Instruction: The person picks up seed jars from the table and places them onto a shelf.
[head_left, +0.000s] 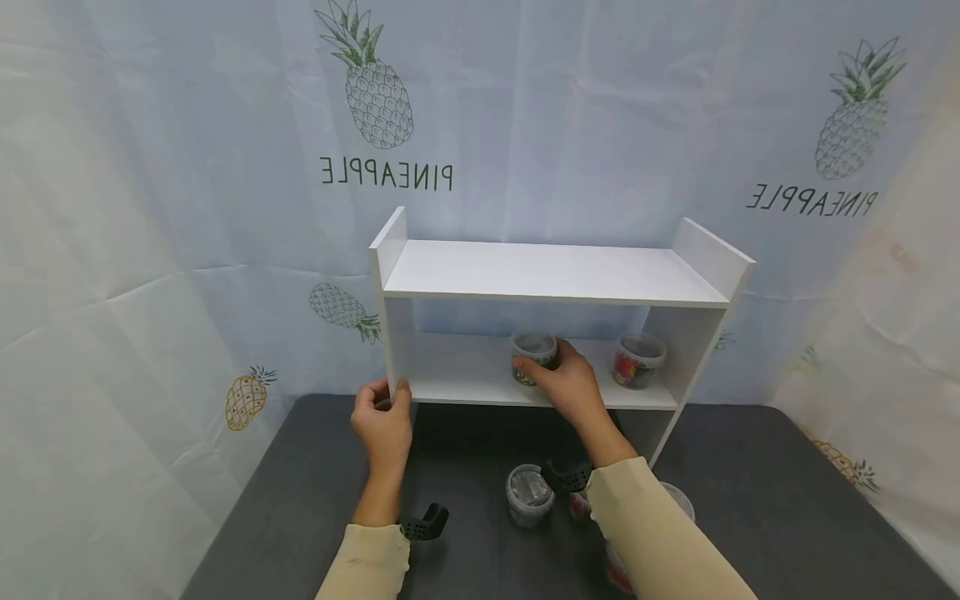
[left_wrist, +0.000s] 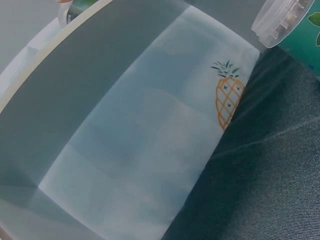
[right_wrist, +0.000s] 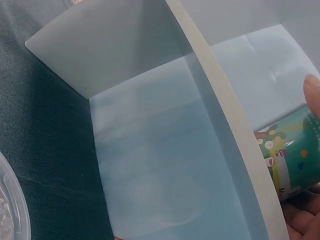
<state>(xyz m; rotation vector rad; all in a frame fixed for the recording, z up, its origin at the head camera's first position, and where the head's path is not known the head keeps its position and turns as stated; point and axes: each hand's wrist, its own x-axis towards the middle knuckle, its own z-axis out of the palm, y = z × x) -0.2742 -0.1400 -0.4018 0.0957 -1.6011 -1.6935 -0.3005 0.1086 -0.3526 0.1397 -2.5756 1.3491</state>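
A white two-tier shelf (head_left: 555,271) stands on the dark table. My right hand (head_left: 572,385) holds a small clear-rimmed tub (head_left: 534,343) at the middle of the lower tier, thumb across its front and fingers on its right side. In the right wrist view this tub's green printed label (right_wrist: 295,155) shows just above the shelf edge. My left hand (head_left: 384,429) grips the left side panel at the lower tier's front corner, thumb in front. That hand is out of the left wrist view. Another tub (head_left: 637,362) with a red print sits at the lower tier's right end.
A tub with something silvery-grey at its top (head_left: 528,497) stands on the table (head_left: 465,550) before the shelf. More tubs, such as one with a white rim (head_left: 681,502), are partly hidden by my right sleeve (head_left: 660,533). A pineapple-print curtain (head_left: 570,117) hangs behind.
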